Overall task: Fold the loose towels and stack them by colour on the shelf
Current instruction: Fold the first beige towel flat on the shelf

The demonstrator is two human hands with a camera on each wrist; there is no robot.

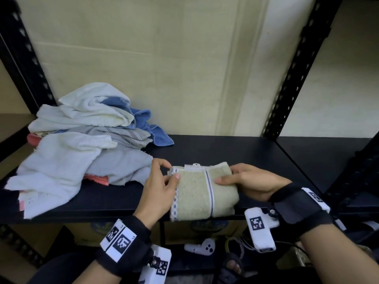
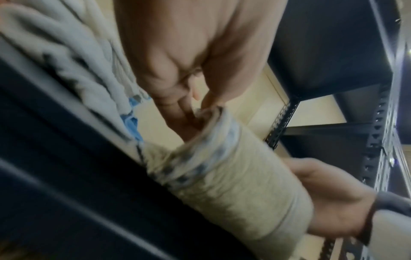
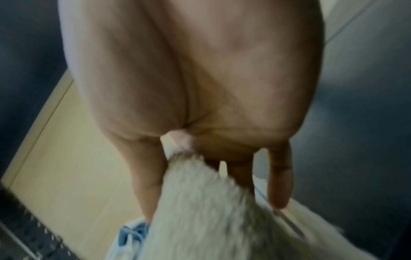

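left hand (image 1: pixel 162 181): lower centre of frame, thumb and fingers pinching the left hem of the beige towel (image 1: pixel 202 193).
right hand (image 1: pixel 249 181): gripping the towel's right fold.
towel: folded, on shelf (image 1: pixel 235 148) front edge, centre.
step: fold being squared up.
loose pile (image 1: pixel 82 140): left of frame, unfolded.
next: towel to be set down as a colour stack.

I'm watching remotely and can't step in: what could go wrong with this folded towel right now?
The green towel overhangs the front edge of the shelf; if the left hand and right hand let go, it may slide off. Only pinched at its ends, its fold could spring open. The loose pile lies close beside it and could snag it.
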